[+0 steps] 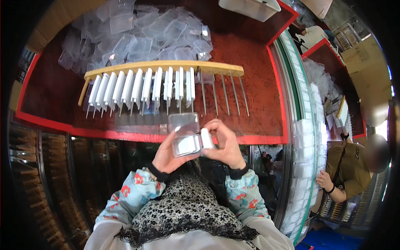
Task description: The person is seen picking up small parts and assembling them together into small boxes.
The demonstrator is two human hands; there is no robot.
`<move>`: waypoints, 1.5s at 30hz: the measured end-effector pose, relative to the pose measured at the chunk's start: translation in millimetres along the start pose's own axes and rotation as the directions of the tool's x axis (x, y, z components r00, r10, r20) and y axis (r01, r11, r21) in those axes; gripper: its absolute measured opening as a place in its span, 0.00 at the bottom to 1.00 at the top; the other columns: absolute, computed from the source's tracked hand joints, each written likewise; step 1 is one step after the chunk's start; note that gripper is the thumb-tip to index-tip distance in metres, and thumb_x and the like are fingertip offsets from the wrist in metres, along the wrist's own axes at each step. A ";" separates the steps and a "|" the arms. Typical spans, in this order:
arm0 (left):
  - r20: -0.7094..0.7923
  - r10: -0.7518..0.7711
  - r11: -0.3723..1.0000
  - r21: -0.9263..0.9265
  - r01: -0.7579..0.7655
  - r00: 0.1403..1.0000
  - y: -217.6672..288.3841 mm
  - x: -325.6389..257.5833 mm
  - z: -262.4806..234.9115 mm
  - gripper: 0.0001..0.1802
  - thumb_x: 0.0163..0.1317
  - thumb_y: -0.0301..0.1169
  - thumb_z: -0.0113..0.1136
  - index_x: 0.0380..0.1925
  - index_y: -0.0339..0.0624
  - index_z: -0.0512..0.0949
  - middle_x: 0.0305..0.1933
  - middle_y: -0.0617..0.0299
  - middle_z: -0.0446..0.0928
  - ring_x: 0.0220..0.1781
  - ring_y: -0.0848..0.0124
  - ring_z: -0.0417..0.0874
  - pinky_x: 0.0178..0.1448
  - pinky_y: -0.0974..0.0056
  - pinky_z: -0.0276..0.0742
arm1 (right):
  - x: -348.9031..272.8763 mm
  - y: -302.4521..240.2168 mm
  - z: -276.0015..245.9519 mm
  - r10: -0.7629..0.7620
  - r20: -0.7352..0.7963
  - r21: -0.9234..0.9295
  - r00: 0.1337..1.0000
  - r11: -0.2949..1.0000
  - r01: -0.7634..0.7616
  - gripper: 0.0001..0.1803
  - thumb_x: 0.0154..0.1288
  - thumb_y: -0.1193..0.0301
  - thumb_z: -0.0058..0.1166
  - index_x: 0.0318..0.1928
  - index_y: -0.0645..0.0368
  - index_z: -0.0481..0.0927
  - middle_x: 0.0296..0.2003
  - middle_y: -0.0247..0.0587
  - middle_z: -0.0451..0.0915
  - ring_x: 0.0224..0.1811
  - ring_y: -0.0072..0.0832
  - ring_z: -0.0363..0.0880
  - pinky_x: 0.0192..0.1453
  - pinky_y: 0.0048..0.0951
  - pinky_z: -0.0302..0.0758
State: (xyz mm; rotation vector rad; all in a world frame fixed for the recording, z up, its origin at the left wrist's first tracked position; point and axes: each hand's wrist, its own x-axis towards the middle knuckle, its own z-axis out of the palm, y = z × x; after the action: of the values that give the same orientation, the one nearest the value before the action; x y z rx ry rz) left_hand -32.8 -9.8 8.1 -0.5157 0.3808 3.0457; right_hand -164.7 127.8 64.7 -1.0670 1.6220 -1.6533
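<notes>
My left hand [164, 157] holds a small clear plastic box [184, 123] just in front of the table's near edge. Its hinged lid stands up, and a white piece shows inside its base. Right beside the box, my right hand [227, 143] pinches a small white block-like piece [206, 138], whose exact kind I cannot make out. Beyond my hands, a wooden bar [162, 63] carries a row of thin metal rods. White folded-looking pieces [126, 88] hang on the left and middle rods; several rods [225, 93] at its right end are bare.
Clear plastic boxes [143, 43] are heaped at the back of the red table [262, 104]. A white bin [252, 9] stands at the far edge. On the right runs a line [302, 166] of filled clear boxes, where a co-worker's hand [324, 181] rests.
</notes>
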 end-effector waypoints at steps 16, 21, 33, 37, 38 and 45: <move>0.018 -0.334 0.941 0.053 0.333 0.942 -47.4 24.1 25.8 0.49 0.55 0.72 0.35 0.61 0.40 0.62 0.59 0.48 0.70 0.59 0.51 0.74 0.60 0.40 0.71 | -55.0 3.5 -2.4 0.079 -0.455 -0.286 0.887 0.930 -0.230 0.29 0.50 0.71 0.65 0.54 0.64 0.71 0.53 0.46 0.71 0.58 0.41 0.68 0.60 0.35 0.66; 0.035 -0.372 0.918 -0.133 0.373 0.927 -40.3 20.8 25.4 0.51 0.54 0.74 0.32 0.59 0.38 0.64 0.54 0.50 0.73 0.53 0.53 0.78 0.55 0.43 0.75 | -84.6 -3.9 8.3 -0.197 -0.142 -0.496 0.970 0.862 0.102 0.15 0.45 0.79 0.66 0.36 0.61 0.78 0.45 0.41 0.79 0.53 0.40 0.74 0.57 0.38 0.69; 0.200 -0.010 0.482 0.859 -0.170 0.980 -7.7 12.9 39.6 0.20 0.47 0.26 0.73 0.40 0.38 0.75 0.35 0.67 0.77 0.38 0.80 0.77 0.43 0.72 0.74 | -87.7 -0.6 10.8 0.157 -0.351 -0.104 0.923 0.973 -0.205 0.19 0.60 0.67 0.60 0.47 0.63 0.71 0.38 0.43 0.75 0.41 0.27 0.74 0.43 0.27 0.70; 0.194 0.065 0.516 0.833 -0.200 0.979 -11.3 12.0 32.6 0.18 0.53 0.26 0.69 0.43 0.39 0.73 0.38 0.68 0.76 0.39 0.81 0.75 0.43 0.73 0.72 | -80.3 -10.9 13.8 0.119 -0.320 -0.232 0.940 0.952 -0.199 0.18 0.60 0.69 0.61 0.46 0.63 0.72 0.41 0.39 0.74 0.41 0.22 0.72 0.42 0.24 0.71; 0.194 0.064 0.516 0.833 -0.199 0.979 -11.9 12.5 32.0 0.18 0.53 0.26 0.69 0.43 0.39 0.73 0.38 0.68 0.76 0.39 0.81 0.75 0.43 0.73 0.72 | -77.9 -13.8 18.1 0.013 -0.373 -0.342 0.928 0.928 -0.151 0.18 0.57 0.70 0.63 0.45 0.63 0.72 0.41 0.41 0.74 0.41 0.26 0.73 0.41 0.26 0.71; 0.198 0.209 0.471 0.838 -0.276 0.958 -12.6 8.6 42.3 0.13 0.59 0.26 0.62 0.43 0.39 0.73 0.40 0.67 0.74 0.42 0.81 0.74 0.47 0.73 0.71 | -71.1 -13.0 18.7 -0.276 -0.286 -0.734 0.918 0.679 -0.025 0.23 0.46 0.75 0.66 0.44 0.63 0.72 0.41 0.47 0.72 0.41 0.47 0.75 0.44 0.39 0.74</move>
State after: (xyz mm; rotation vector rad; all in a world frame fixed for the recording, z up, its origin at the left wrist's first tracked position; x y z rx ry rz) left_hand -53.6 12.7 41.0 -0.2715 1.9718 2.5332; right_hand -110.9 179.5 66.3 -1.2977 2.6639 -1.3436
